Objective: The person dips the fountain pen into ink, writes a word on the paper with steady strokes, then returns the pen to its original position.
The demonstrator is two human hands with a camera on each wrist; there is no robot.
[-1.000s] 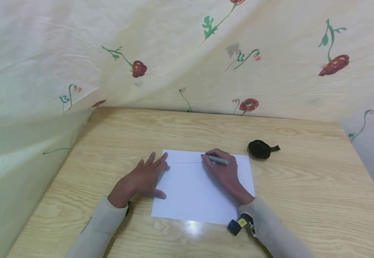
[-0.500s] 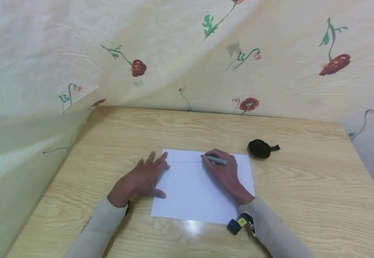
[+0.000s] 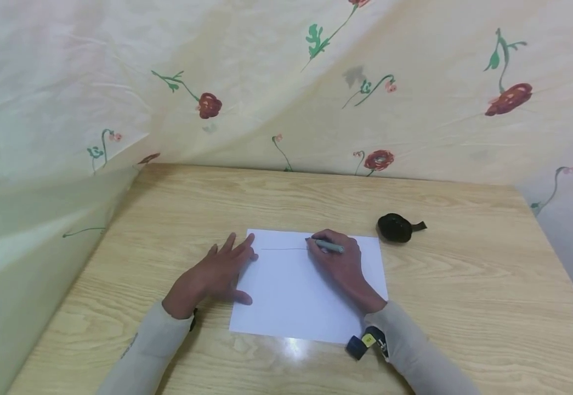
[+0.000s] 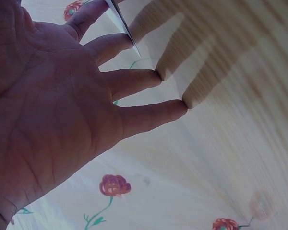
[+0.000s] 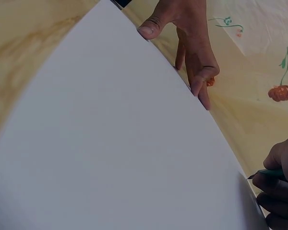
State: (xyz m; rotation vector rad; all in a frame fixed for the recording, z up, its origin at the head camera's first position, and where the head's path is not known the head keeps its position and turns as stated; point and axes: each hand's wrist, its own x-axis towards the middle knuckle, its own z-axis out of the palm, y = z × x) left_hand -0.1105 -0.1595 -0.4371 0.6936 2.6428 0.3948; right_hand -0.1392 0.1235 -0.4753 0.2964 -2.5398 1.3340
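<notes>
A white sheet of paper [image 3: 296,299] lies on the wooden table, with one thin dark line [image 3: 282,249] across its upper part. My right hand [image 3: 341,260] pinches a grey-green pen [image 3: 330,246] between thumb and fingers, its dark tip just above the line's right end. In the right wrist view the pen [image 5: 271,173] points at the paper's edge. My left hand [image 3: 214,277] has its fingers spread over the sheet's left edge, thumb and fingertips resting there. The left wrist view shows the left hand's straight fingers [image 4: 151,117] touching the glossy tabletop.
A small black pan-shaped object [image 3: 396,228] with a short handle stands right of the paper's far corner. Behind the table [image 3: 464,274] hangs a cream cloth [image 3: 256,71] with red flowers, which also covers the left side. A dark wrist device with a yellow label [image 3: 368,340] sits under the right sleeve.
The pen's rear end has swung in slightly towards my right hand. The head view has drifted a little; both hands and the paper otherwise keep their places.
</notes>
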